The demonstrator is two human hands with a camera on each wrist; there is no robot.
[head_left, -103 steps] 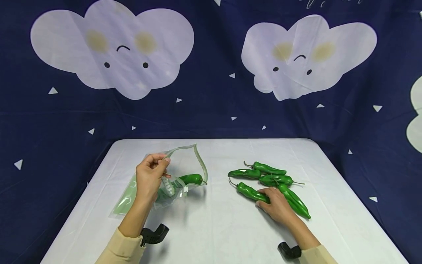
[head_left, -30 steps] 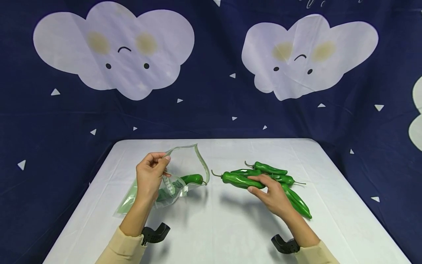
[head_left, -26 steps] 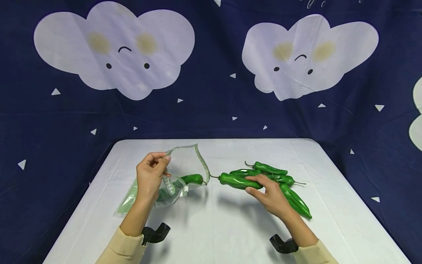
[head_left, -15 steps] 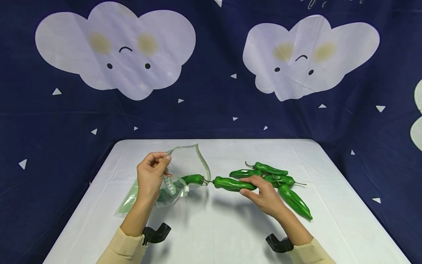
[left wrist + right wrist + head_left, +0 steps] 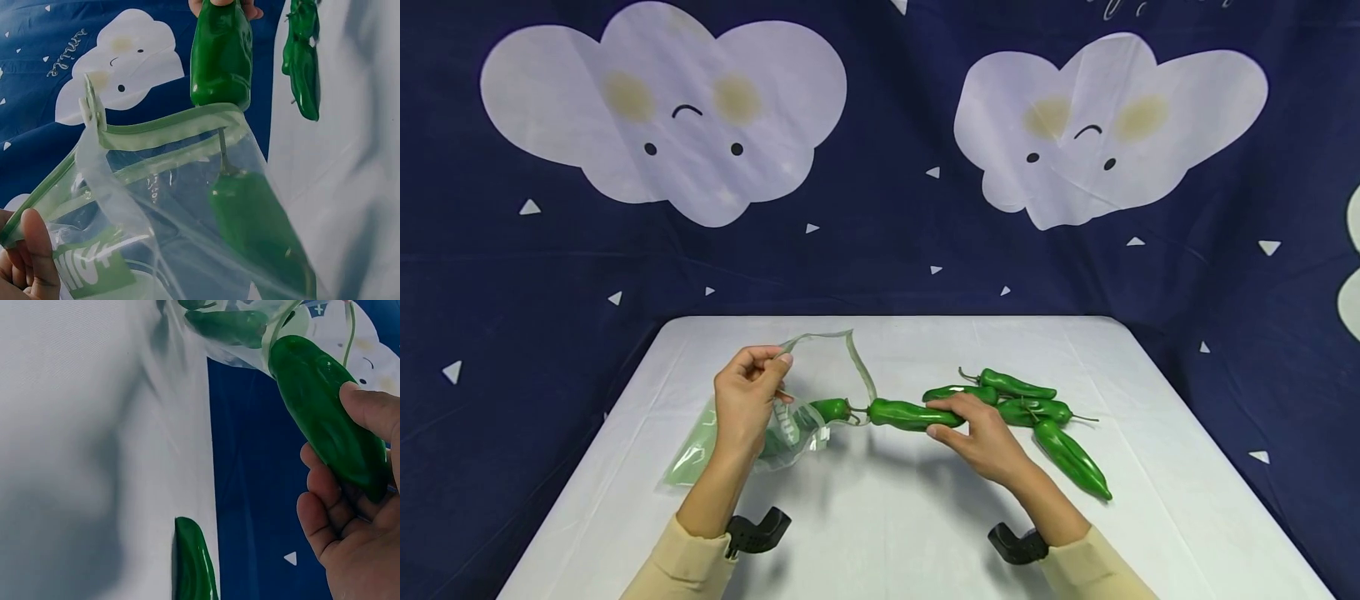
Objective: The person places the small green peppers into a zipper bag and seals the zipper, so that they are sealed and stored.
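My left hand [image 5: 747, 400] pinches the rim of a clear zip bag [image 5: 181, 187] with green edging, holding its mouth wide. Inside the bag lies a green pepper [image 5: 256, 225], its stem pointing toward the opening. My right hand [image 5: 981, 433] grips another green pepper [image 5: 910, 414] by its tapered end, thumb on one side and fingers on the other. The stem end of this pepper is right at the bag's mouth, and in the left wrist view its stem is hidden behind the green rim. Its shadow falls on the white table below.
Several more green peppers [image 5: 1071, 458] lie in a loose pile on the right of the white table [image 5: 925, 533]. Behind the table hangs a dark blue cloth [image 5: 880, 250] printed with clouds.
My right hand has picked a pepper from the pile and carried it left to the bag's mouth. My left hand has stayed almost still, holding the rim.
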